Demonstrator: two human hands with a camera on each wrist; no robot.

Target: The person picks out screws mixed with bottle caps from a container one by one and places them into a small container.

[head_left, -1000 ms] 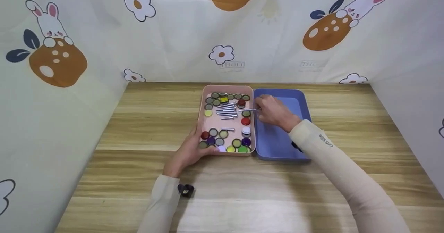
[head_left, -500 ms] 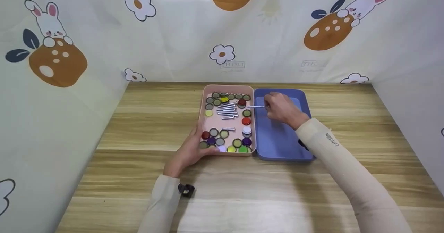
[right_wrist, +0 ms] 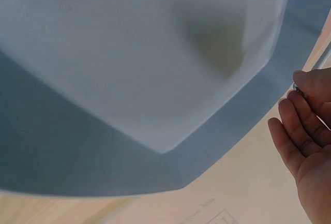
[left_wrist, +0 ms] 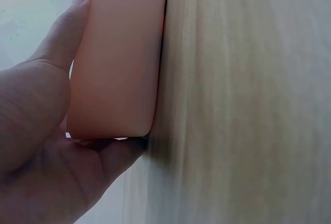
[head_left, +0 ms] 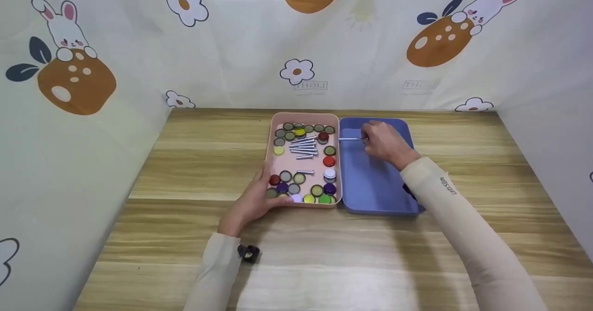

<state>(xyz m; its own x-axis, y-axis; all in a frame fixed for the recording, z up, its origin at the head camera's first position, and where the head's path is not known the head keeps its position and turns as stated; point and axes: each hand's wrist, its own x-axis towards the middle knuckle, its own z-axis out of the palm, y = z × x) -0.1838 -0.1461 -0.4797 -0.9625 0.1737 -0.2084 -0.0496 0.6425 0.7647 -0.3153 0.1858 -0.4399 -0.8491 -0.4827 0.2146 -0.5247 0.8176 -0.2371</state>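
Left hand grips the pink tray; right hand pinches a metal fastener, probably light, stiff and slick, sensibly by one end.

The head view was softly and evenly bright, with a pale glare on the table, nearer the wearer than both grips, and a diffuse shadow beside the right sleeve. The left wrist view was dimmer: the left hand sat in shade, darkest beside its fingertips. Near the right hand, the blue tray looked hazy, with a blurred yellowish patch.
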